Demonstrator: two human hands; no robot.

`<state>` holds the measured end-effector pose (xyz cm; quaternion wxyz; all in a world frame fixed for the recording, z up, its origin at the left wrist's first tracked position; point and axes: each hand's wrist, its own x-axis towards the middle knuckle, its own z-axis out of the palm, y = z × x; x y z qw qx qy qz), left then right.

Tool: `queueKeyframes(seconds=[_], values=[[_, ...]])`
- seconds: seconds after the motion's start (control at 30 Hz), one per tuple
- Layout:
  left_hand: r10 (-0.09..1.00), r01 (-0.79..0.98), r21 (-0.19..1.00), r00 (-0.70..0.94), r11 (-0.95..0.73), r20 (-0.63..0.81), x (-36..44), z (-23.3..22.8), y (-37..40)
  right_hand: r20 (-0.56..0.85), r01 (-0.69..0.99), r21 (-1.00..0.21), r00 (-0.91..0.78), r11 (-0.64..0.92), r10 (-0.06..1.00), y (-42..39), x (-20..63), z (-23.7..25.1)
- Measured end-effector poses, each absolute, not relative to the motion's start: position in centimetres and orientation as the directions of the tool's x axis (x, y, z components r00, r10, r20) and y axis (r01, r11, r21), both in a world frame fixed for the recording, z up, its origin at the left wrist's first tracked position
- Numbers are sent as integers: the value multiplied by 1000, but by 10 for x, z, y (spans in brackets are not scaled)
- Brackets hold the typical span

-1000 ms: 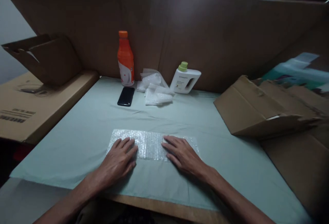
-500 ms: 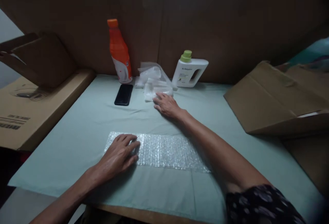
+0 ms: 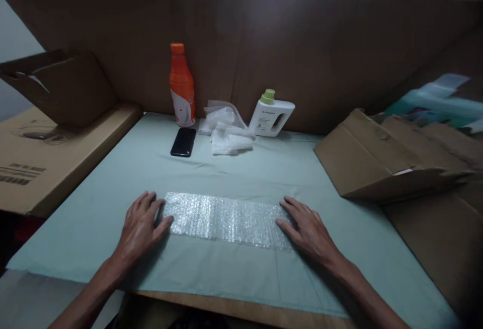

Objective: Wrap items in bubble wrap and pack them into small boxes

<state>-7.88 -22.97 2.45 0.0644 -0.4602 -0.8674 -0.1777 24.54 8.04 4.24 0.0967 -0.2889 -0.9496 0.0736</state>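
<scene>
A long strip of bubble wrap (image 3: 226, 221) lies flat on the pale green cloth near the front of the table. At its left end rests my left hand (image 3: 141, 223), fingers apart, thumb on the wrap's edge. My right hand (image 3: 307, 226) lies over the opposite end with its fingers spread. Neither hand grips anything. Farther back, a loose pile of crumpled bubble wrap (image 3: 230, 138) sits between an orange bottle (image 3: 181, 87) and a white jug with a green cap (image 3: 269, 116).
A black phone (image 3: 183, 142) lies before the orange bottle. Cardboard boxes flank the table, a flat one (image 3: 71, 158) at left and an open one (image 3: 370, 163) at right, with a teal-filled container (image 3: 433, 100) behind it. A tall cardboard panel (image 3: 215, 32) stands at the back.
My right hand has come back from the crumpled pile to the right end of the strip. My left hand has shifted left to the other end. The view has tilted up.
</scene>
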Motion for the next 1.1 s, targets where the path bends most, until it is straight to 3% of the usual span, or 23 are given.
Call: queueKeyframes(seconds=[0.13,0.27,0.37,0.57,0.7,0.77,0.83,0.9,1.0,1.1], values=[[756,814,389,-561,431,337,-53,32,-215,212,490,-308,-800,816,561,61,259,45],[690,648,610,-691,457,217,-47,46,-218,215,496,-402,-766,770,606,59,249,68],[625,541,687,-764,484,161,-61,56,-211,239,516,-444,-720,733,652,77,229,85],[546,563,674,-791,477,275,-112,78,-121,341,614,-382,-601,691,723,147,155,112],[566,586,652,-775,481,279,-132,87,-76,419,661,-329,-539,675,731,172,147,142],[605,653,606,-725,453,329,-131,81,-84,476,671,-260,-536,694,697,178,174,157],[663,733,541,-649,413,373,-121,69,-109,585,713,-90,-527,695,616,191,214,170],[722,790,483,-578,379,380,-102,54,-140,642,801,-19,-450,599,622,215,256,179],[770,830,452,-512,327,382,-71,35,-175,614,860,-75,-359,505,703,256,298,190],[762,827,485,-502,285,408,-49,29,-193,527,831,-130,-405,542,747,274,312,200]])
